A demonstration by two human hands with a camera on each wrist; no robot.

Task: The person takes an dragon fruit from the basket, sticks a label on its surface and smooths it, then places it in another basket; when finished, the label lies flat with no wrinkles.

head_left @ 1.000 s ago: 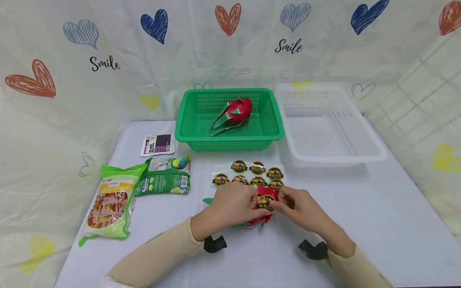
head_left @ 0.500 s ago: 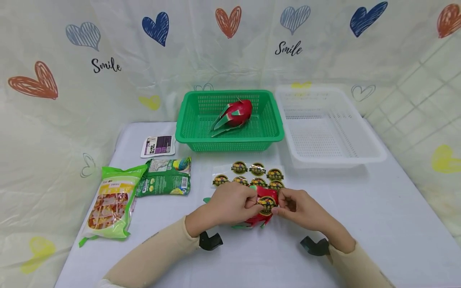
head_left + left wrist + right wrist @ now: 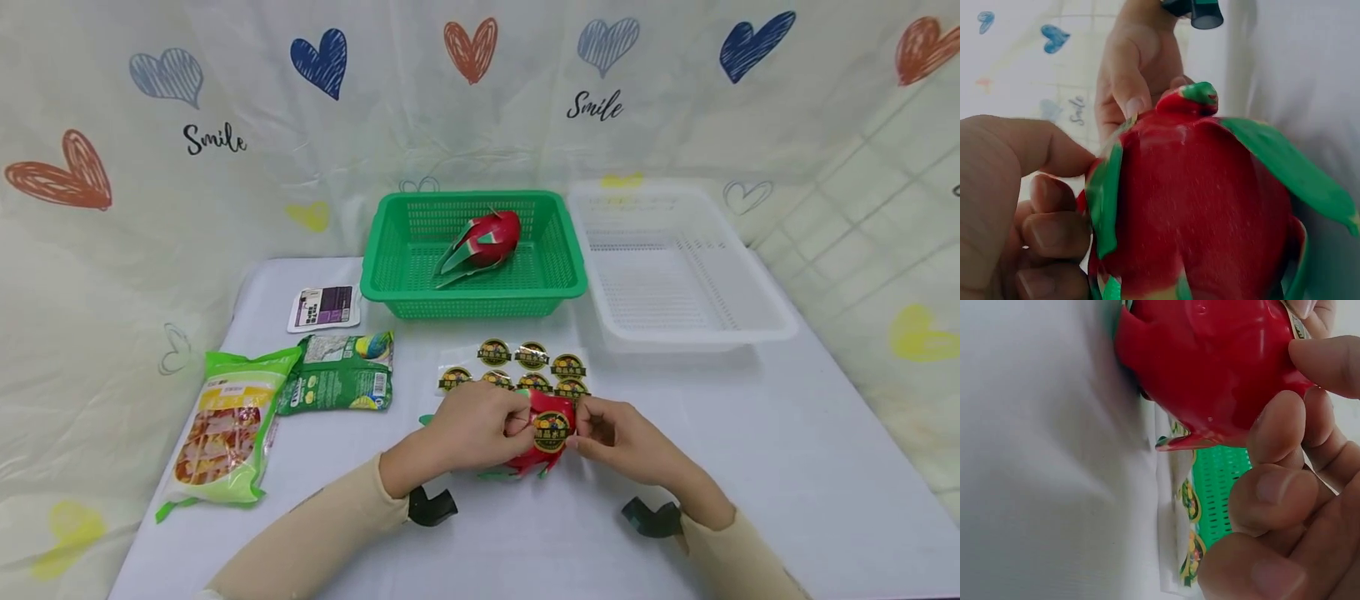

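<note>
A red dragon fruit [image 3: 556, 402] with green-tipped scales lies on the table between both hands. On its upper side is a round black-and-gold sticker [image 3: 552, 431]. The left hand [image 3: 476, 427] holds the fruit from the left, thumb at the sticker's edge and fingers curled against a scale. From the right, the right hand [image 3: 626, 437] pinches the fruit's end, its thumb by the sticker's right edge. The right wrist view shows that thumb and the curled fingertips [image 3: 1279, 425] against the smooth red skin. Behind the fruit lies a sheet of similar stickers [image 3: 532, 356], partly hidden.
A green basket [image 3: 472, 307] at the back holds another dragon fruit [image 3: 495, 237]. Right of it stands a white basket [image 3: 697, 337]. On the left lie a light-green food bag [image 3: 221, 433], a dark-green packet [image 3: 341, 372] and a small purple-and-white packet [image 3: 325, 307].
The left thumb has drawn back leftward over the sticker, so more of it shows. The right thumb has slid off the sticker's face to its edge. The fruit stays in place.
</note>
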